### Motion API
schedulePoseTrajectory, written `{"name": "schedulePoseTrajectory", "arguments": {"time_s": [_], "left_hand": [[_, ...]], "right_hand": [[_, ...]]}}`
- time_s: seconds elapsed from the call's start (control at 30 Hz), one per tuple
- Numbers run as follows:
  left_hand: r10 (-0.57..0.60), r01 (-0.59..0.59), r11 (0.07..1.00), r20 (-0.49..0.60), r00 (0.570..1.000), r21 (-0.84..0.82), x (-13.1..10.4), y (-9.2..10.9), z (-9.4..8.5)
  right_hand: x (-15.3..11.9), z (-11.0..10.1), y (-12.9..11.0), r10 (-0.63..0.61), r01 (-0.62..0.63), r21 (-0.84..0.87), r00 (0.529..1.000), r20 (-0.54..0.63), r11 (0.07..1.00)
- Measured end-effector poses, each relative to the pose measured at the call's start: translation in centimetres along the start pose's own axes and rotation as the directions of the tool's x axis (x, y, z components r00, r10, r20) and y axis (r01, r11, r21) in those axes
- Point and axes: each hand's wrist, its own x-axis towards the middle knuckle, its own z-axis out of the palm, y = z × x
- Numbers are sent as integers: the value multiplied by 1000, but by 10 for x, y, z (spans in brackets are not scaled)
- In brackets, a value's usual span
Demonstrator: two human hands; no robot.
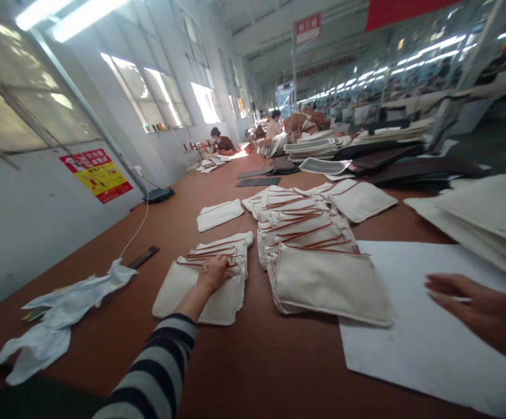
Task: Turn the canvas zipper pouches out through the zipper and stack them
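Note:
My left hand [214,273] rests on the smaller stack of cream fabric pieces [183,288], its fingers bent at the brown-trimmed top edge. Whether it grips a piece is hard to tell. To the right of it lies a larger, overlapping row of cream pieces with brown trim [326,282]. My right hand [466,297] is over the white board [384,349], with its fingers together and a small pale thing at the fingertips that I cannot make out. A single cream piece [220,215] lies flat behind the smaller stack.
White cloth [69,308] and a dark strip [144,256] lie on the brown table [244,378] at left. More cream pieces [492,215] are piled at right. Dark and pale sheets [318,148] are stacked farther back. Two people sit near the windows.

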Motion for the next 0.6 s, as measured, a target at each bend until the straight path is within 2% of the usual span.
{"name": "schedulePoseTrajectory", "arguments": {"time_s": [0.07,0.17,0.23,0.33,0.43,0.5,0.53,0.6], "left_hand": [[-16,16,1000,-27,999,-11,-6,4,-4],[-41,37,997,-66,997,-63,-26,12,-14],[-44,34,992,-83,996,-125,-42,21,-25],[9,-31,963,-81,997,-269,-70,44,-53],[173,-162,868,-19,985,-468,-104,81,-90],[311,-221,761,43,949,-610,-127,110,-111],[371,-231,703,70,926,-673,-138,124,-118],[468,-222,592,106,878,-775,-154,151,-123]], "right_hand": [[-20,17,-13,36,-35,-11,995,95,999],[-37,48,-56,-109,88,94,961,254,992],[-43,59,-90,-203,157,164,925,321,974],[-47,53,-130,-306,215,279,889,341,936],[-42,32,-160,-337,221,421,914,226,880],[-36,24,-175,-312,159,544,929,200,824],[-33,24,-181,-310,113,613,924,225,782],[-31,33,-188,-366,8,728,868,335,685]]}}
